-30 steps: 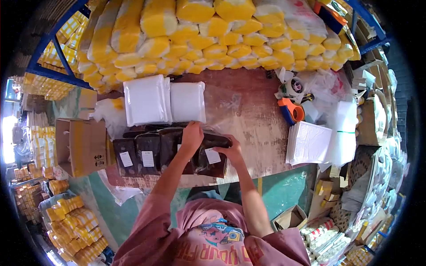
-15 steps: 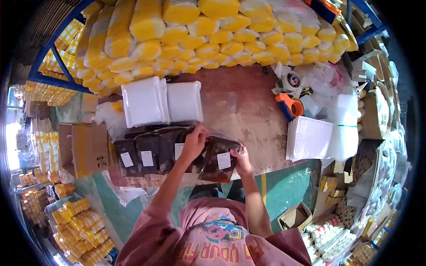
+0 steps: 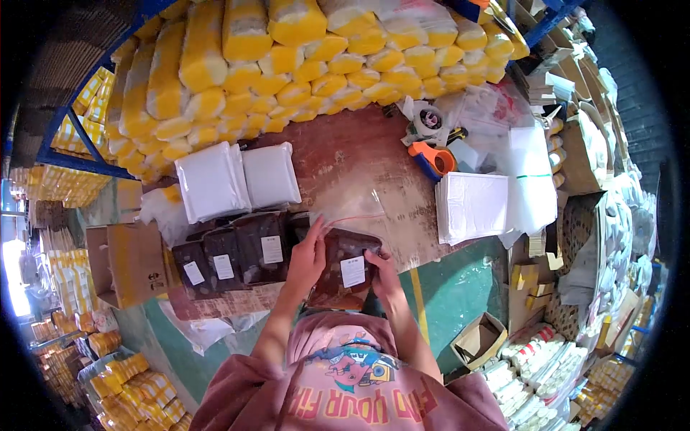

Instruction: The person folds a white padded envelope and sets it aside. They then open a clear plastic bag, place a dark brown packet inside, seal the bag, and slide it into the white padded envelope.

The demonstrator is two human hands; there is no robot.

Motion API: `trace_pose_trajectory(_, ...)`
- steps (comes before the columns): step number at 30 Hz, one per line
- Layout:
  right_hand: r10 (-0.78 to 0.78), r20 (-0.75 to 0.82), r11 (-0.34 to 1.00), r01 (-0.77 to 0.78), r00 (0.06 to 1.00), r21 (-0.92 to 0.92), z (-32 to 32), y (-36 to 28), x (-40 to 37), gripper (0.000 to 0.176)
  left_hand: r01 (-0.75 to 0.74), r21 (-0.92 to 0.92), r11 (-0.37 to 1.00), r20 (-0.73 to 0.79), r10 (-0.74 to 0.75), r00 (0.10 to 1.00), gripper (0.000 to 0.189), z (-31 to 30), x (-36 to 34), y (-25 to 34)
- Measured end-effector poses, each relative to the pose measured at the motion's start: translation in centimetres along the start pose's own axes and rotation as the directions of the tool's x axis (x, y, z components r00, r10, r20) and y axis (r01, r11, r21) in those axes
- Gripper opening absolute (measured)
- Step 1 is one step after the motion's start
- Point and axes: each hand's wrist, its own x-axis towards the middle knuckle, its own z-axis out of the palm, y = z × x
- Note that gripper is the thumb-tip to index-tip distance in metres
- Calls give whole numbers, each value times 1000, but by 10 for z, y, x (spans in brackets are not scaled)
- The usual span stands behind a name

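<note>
A dark brown package in clear plastic with a white label [image 3: 336, 271] lies at the table's front edge, between my hands. My right hand [image 3: 384, 271] grips its right edge, thumb on top near the label. Fingers extended, my left hand [image 3: 309, 253] rests along the package's left side by the clear bag flap [image 3: 357, 204], which spreads over the table behind it. To the left, several similar dark packages with white labels [image 3: 244, 253] lie in an overlapping row. Behind that row sit two white wrapped stacks [image 3: 212, 182].
Yellow and white bundles [image 3: 291, 61] are piled along the table's back. On the right of the wooden table [image 3: 316, 154] are an orange and blue tape dispenser [image 3: 434, 159], a tape roll and white sheets [image 3: 472, 208]. Cardboard boxes [image 3: 133, 262] stand left and lower right.
The view has turned and shifted. My left hand has moved from the bag's top edge to the package's left side with fingers straighter, and the flap now extends backward.
</note>
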Motion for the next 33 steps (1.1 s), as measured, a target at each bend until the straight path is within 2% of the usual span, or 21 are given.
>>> trace_pose_trajectory(3, 101, -11, 990, -99, 995, 98, -8, -2, -7, 26, -267, 104, 958, 55, 263, 963, 46, -5, -6, 3)
trace_pose_trajectory(6, 149, -26, 979, -144, 988, 145, -7, -5, -15, 28, -259, 49, 965, 178, 247, 952, 46, -11, -12, 2)
trace_pose_trajectory(9, 164, -12, 981, -162, 986, 108, -4, -12, -22, 28, -162, -64, 985, 160, 170, 972, 47, -11, -17, 6)
trace_pose_trajectory(12, 155, -53, 988, -154, 987, 19, 14, -21, -24, 29, -129, -202, 971, 64, 145, 987, 52, -1, -23, -6)
trace_pose_trajectory(13, 178, -11, 983, -178, 984, 37, 14, -21, -23, 32, -63, -226, 972, 54, 77, 996, 63, -7, -26, 13)
trace_pose_trajectory(16, 272, 34, 962, -273, 962, 8, 35, -38, -33, 34, -21, -402, 915, -3, 22, 1000, 71, -6, -29, 14)
trace_pose_trajectory(17, 310, 53, 951, -310, 949, -11, 44, -45, -38, 40, -47, -462, 886, -20, 43, 999, 77, -5, -30, 15)
trace_pose_trajectory(20, 287, 13, 953, -284, 958, -109, 71, -66, -61, 46, 56, -535, 843, 17, -56, 998, 74, -13, -39, 26)
trace_pose_trajectory(21, 260, -15, 950, -259, 965, -175, 72, -69, -69, 49, 114, -646, 754, 52, -106, 993, 77, -17, -48, 41)
trace_pose_trajectory(24, 203, 50, 976, -198, 978, -95, 71, -84, -95, 47, 98, -622, 777, 116, -32, 993, 85, -24, -61, 52)
trace_pose_trajectory(25, 176, 21, 981, -173, 984, -88, 71, -88, -101, 44, 107, -671, 734, 148, -9, 989, 84, -22, -64, 57)
trace_pose_trajectory(26, 184, 64, 982, -181, 981, -51, 62, -87, -99, 43, 158, -718, 678, 196, -20, 980, 82, -20, -69, 68)
trace_pose_trajectory(28, 32, -6, 978, -33, 999, -206, 53, -87, -93, 43, 183, -698, 692, 208, -47, 977, 80, -12, -73, 66)
trace_pose_trajectory(29, -62, -75, 970, 42, 995, -240, 59, -90, -99, 44, 159, -696, 700, 187, -36, 982, 79, -10, -71, 69)
trace_pose_trajectory(30, -170, -73, 954, 146, 983, -261, 56, -86, -98, 42, 136, -694, 707, 166, -26, 986, 78, -8, -70, 72)
trace_pose_trajectory(32, -347, -114, 841, 255, 931, -478, 51, -89, -96, 40, 141, -688, 712, 164, -37, 986, 76, -3, -70, 66)
trace_pose_trajectory(33, -381, -113, 828, 284, 918, -483, 48, -92, -94, 36, 161, -685, 710, 173, -56, 983, 76, -2, -72, 66)
